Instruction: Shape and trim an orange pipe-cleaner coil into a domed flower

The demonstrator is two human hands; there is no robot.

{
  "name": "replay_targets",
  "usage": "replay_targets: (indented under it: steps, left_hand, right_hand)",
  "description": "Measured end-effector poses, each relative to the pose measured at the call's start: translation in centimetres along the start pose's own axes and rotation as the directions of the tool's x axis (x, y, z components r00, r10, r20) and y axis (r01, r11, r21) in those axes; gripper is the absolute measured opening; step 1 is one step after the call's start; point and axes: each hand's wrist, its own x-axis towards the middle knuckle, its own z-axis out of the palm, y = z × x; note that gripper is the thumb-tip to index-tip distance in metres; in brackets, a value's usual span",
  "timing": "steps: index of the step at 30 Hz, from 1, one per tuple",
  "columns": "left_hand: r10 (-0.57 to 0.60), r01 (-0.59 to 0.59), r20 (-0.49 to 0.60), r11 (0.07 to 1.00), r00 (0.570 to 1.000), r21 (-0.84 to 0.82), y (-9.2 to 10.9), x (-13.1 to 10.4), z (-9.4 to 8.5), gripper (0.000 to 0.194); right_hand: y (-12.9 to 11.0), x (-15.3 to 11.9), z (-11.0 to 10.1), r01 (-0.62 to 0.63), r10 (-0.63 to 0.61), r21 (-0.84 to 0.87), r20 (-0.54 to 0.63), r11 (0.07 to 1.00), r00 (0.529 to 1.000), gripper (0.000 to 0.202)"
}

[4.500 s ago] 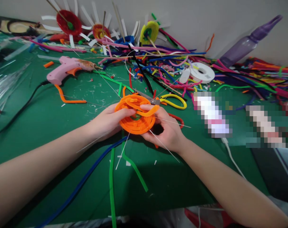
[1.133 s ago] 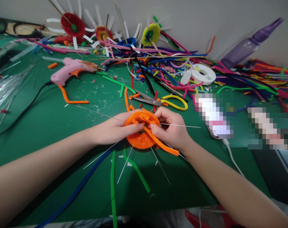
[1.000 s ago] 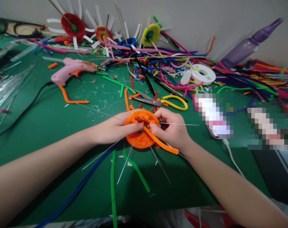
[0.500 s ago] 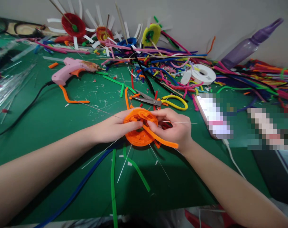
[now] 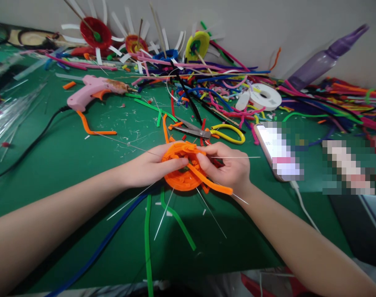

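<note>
Both hands grip a round, shallow disc of orange pipe cleaner (image 5: 183,181), with thin wires sticking out around it. My left hand (image 5: 158,163) holds its left side, the thumb lying over the top and the fingers hidden beneath. At the right rim my right hand (image 5: 226,163) pinches with thumb and bent forefinger. A loose orange pipe cleaner end (image 5: 217,186) runs out of the disc toward the right wrist. Just beyond the hands lie scissors (image 5: 228,134) with yellow handles. Green pipe cleaners (image 5: 148,247) and a blue pipe cleaner (image 5: 104,243) lie nearer to me.
A pink glue gun (image 5: 90,93) with a black cord lies at the left back. Behind are red (image 5: 96,35) and yellow discs (image 5: 197,45) on sticks, a white spool (image 5: 265,97) and heaped pipe cleaners. A phone (image 5: 277,152) with a cable lies right, below a purple bottle (image 5: 318,64).
The right thumb has shifted slightly up along the disc's rim. The wires have turned a little, and one now shows beside the right wrist. My left hand stays almost still.
</note>
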Motion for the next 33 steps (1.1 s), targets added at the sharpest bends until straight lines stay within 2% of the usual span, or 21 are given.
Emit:
replay_targets:
  steps: [9, 14, 21, 28, 33]
  left_hand:
    - [0.016, -0.017, 0.033, 0.999, 0.999, 0.042, -0.13, 0.00, -0.08, 0.028]
    - [0.029, -0.034, 0.069, 0.996, 0.997, 0.077, -0.06, -0.05, -0.11, 0.028]
    - [0.038, -0.042, 0.078, 0.998, 0.996, 0.042, -0.03, 0.06, -0.13, 0.023]
    - [0.052, -0.059, 0.076, 0.995, 0.996, 0.085, -0.06, 0.04, -0.22, 0.024]
    - [0.077, -0.087, 0.081, 0.988, 0.994, 0.127, -0.09, 0.05, -0.20, 0.022]
  right_hand:
    - [-0.18, 0.06, -0.12, -0.106, 0.102, 0.153, 0.035, 0.982, 0.994, 0.010]
    - [-0.27, 0.11, -0.25, -0.124, 0.118, 0.146, 0.049, 0.982, 0.992, 0.014]
    - [-0.28, 0.17, -0.01, -0.187, 0.176, 0.189, 0.076, 0.964, 0.981, 0.005]
    - [-0.45, 0.14, -0.11, -0.112, 0.106, 0.128, 0.053, 0.985, 0.993, 0.015]
    - [-0.47, 0.14, -0.33, -0.115, 0.106, 0.111, 0.086, 0.987, 0.991, 0.014]
